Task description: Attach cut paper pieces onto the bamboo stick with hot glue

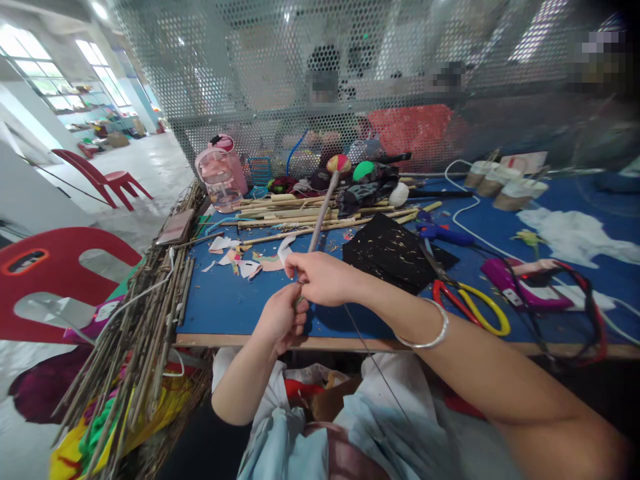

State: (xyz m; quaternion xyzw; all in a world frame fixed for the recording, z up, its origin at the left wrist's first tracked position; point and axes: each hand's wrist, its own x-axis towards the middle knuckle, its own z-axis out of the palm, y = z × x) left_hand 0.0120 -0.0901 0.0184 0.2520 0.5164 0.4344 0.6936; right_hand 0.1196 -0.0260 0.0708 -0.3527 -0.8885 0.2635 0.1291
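Note:
My left hand (284,319) is closed near the table's front edge, its fingertips meeting those of my right hand (325,277). Between the two hands runs the lower end of a pale, slim stick (324,212), tilted away from me and topped by a red and yellow ball (339,163). My right hand is closed over the stick from above, hiding where it is gripped. A curled white strip (285,249) stands beside my right fingertips. Below my right wrist a thin dark strand (370,353) slants down to my lap.
Scissors (465,300) with red and yellow handles lie by a black cloth (390,253). Rightward are a blue glue gun (445,232) and a purple device (525,287). Cut sticks (295,213), a pink bottle (220,177) and a mesh screen (280,73) are behind; twigs (145,340) lie left.

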